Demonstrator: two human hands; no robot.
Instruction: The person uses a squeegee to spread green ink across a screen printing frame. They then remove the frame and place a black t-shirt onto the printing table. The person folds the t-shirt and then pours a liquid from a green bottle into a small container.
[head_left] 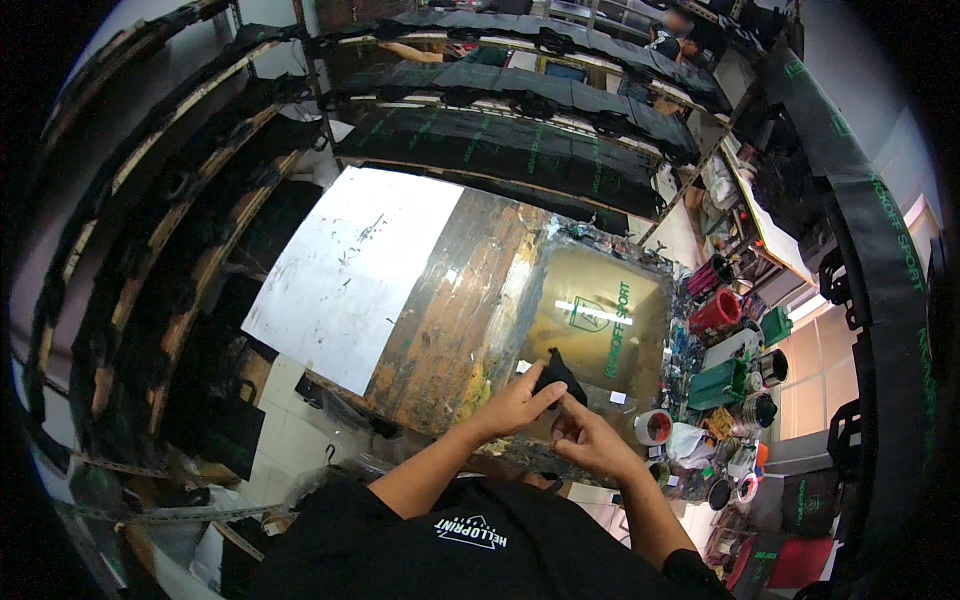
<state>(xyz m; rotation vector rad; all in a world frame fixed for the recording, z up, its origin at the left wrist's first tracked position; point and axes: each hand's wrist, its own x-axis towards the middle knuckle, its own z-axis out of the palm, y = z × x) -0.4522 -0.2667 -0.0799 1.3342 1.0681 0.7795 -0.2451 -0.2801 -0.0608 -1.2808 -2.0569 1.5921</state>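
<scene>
My left hand [517, 402] is closed on a bunched black cloth [566, 374], thumb on top of it, above the near part of a printing screen [640, 285]. Just to the right, my right hand [592, 438] has its fingers curled, and its index fingertip meets the lower edge of the cloth. Whether anything sits inside the curled fingers is hidden. The screen is a yellowish, glossy panel with a green emblem and green lettering, lying on the right part of a stained wooden table [440, 290].
White paper [350, 260] with dark smudges covers the table's left part. Along the right stand a red tub [716, 312], a green container [717, 384], a white tub [653, 427] and several jars. Racks with black printed sheets [500, 150] rise behind and left. A person [680, 45] is far back.
</scene>
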